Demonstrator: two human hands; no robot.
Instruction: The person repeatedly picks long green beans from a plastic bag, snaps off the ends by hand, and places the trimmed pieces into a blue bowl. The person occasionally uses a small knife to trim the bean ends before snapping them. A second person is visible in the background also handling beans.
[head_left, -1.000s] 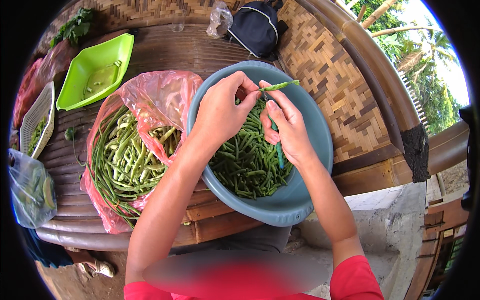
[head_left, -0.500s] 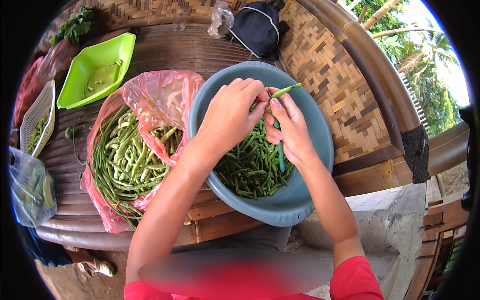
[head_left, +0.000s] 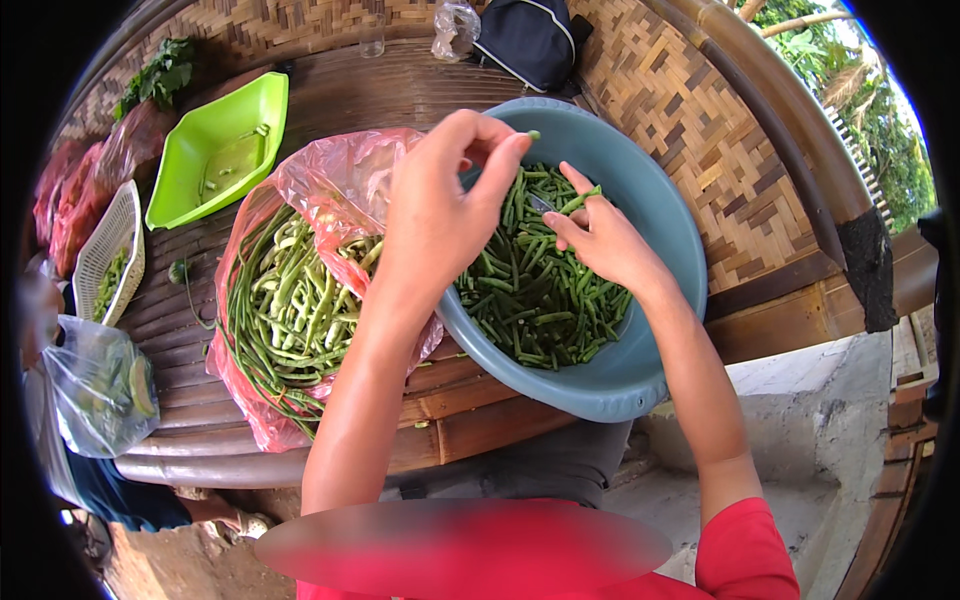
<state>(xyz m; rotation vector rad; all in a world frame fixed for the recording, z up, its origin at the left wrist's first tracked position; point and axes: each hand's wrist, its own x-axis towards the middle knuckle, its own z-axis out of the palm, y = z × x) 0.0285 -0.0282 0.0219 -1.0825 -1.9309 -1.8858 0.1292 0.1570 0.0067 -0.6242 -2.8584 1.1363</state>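
My left hand is raised over the far left rim of a blue-grey basin, pinching a short piece of green bean between thumb and fingertips. Lower and to the right, my right hand is over the basin, its fingers curled round a small knife. Only a bit of the knife's blade shows; the handle is hidden. Another green bean piece lies against the right fingers. Many cut green beans fill the bottom of the basin.
Left of the basin, a pink plastic bag holds long beans. Further left are a lime-green tray, a white basket and a clear bag of vegetables. Behind stands a black bag. Another person's foot shows lower left.
My hands, together at the bean before, are now apart. The left has moved up and left with a bean piece; the right has lowered toward the cut beans. A person appears at the left edge.
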